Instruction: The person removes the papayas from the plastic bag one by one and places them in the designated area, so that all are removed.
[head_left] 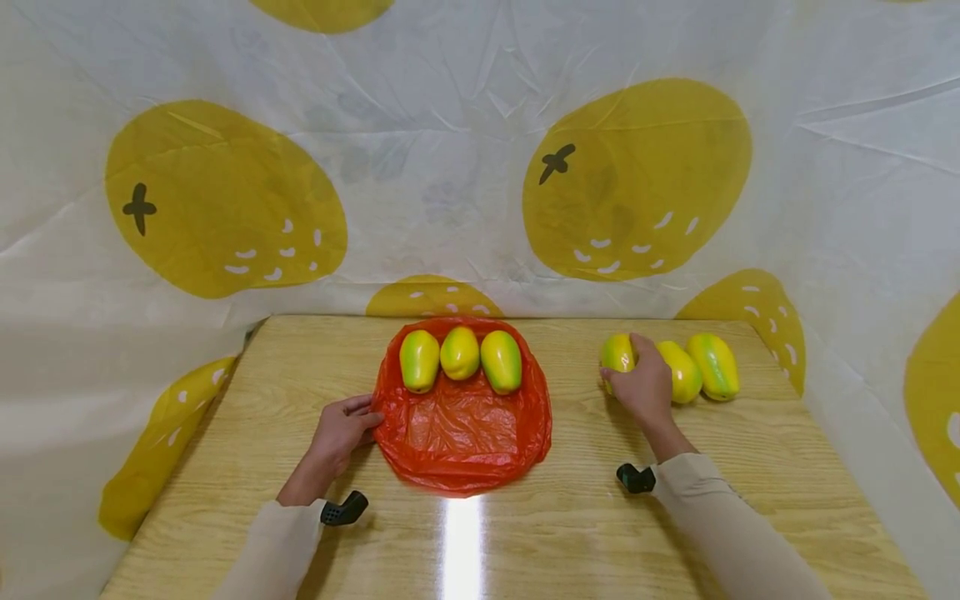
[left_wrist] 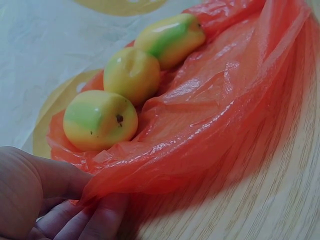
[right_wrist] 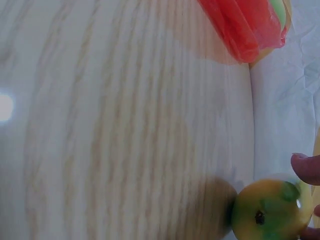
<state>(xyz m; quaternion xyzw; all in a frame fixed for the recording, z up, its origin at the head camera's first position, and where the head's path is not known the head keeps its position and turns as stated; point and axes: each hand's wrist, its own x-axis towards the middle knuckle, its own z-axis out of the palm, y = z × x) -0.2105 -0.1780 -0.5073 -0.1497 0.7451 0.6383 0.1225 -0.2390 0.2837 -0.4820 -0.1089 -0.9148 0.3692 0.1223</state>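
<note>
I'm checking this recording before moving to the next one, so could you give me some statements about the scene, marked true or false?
1. Three yellow-green oval fruits lie inside the red thin-plastic bag. True.
2. The bag is tied shut. False: it lies open on the pale wood-grain table.
3. The left hand pinches the bag. True.
4. Both hands hold the bag. False: the right hand grips the leftmost fruit outside it.
5. Five fruits are outside the bag. False: three are.

Creased white sheeting [head_left: 435, 108] — printed with big yellow fruits [head_left: 637, 183] — hangs behind the wood-grain worktop [head_left: 315, 358] and along its sides; bright glare [head_left: 462, 550] streaks its near part.
</note>
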